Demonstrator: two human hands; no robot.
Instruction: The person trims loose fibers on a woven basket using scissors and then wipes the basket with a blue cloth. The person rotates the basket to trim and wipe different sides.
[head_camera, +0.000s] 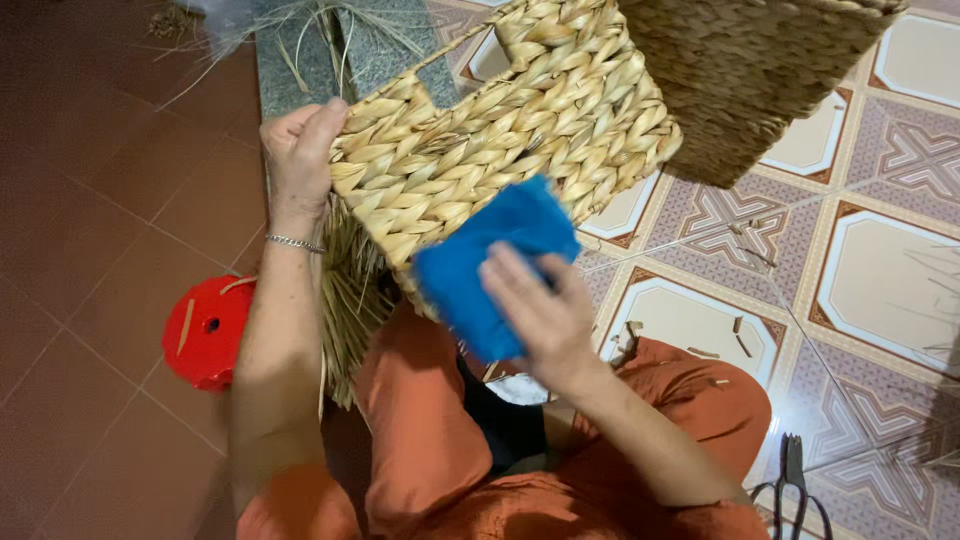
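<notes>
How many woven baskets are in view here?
2. One pale braided straw basket sits centre, gripped by the left hand and rubbed with a blue cloth under the right hand. A darker woven basket is upper right, partly cropped.

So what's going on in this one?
A seated person in orange trousers holds a woven basket tipped up over their lap. The left hand grips its edge, while the right hand presses a blue cloth against the basket's side. A bundle of dry straw hangs below the basket by the left forearm. A red stool stands on the floor to the left, and black shears lie on the patterned tiles at lower right.
</notes>
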